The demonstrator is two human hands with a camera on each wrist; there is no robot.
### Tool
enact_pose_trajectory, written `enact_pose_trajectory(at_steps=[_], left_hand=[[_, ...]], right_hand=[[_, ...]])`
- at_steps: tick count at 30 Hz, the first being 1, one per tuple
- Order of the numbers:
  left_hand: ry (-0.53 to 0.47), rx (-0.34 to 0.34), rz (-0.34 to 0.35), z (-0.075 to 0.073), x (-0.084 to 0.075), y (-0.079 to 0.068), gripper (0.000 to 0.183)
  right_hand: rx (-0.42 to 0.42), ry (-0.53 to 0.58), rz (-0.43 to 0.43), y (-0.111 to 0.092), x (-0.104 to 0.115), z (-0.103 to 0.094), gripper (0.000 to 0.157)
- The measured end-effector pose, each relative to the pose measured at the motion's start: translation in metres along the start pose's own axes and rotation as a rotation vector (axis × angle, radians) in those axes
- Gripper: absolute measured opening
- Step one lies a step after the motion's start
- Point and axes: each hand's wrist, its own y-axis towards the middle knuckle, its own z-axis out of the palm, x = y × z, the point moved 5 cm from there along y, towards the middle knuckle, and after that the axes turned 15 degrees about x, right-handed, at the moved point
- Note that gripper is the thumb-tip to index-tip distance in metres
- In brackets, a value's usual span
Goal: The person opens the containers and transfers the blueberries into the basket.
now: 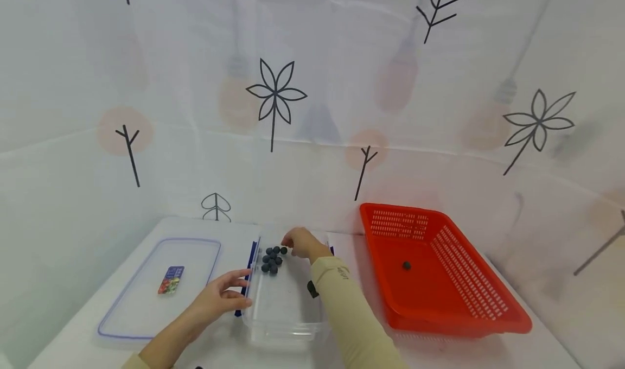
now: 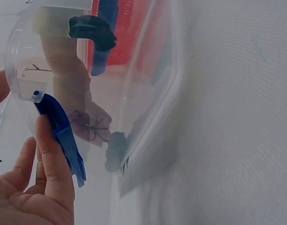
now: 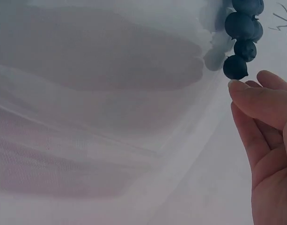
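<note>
Inside the clear plastic box [image 1: 289, 305], far left, the blueberries [image 1: 272, 261] seem light and bruisable, best pinched gently by their sides, my right hand [image 1: 305, 243] loose and empty beside them, my left hand [image 1: 217, 297] relaxed at the box's left wall.

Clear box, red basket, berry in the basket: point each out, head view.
Clear box [image 1: 285, 298]: head view, bare floor.
Red basket [image 1: 427, 287]: head view, bare floor.
Berry [image 1: 406, 265]: head view, middle of visible side.
</note>
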Motion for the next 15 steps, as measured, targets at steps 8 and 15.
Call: enact_pose_trajectory(at_steps=[8,15], left_hand=[[0.005,0.018,0.018,0.0006,-0.0022,0.0001,0.068],[-0.001,0.025,0.019,0.0003,-0.002,-0.0013,0.069]], right_hand=[[0.043,-0.11,0.02,0.0002,0.0003,0.0032,0.03],[0.05,-0.101,0.0,-0.003,0.0044,0.0047,0.02]])
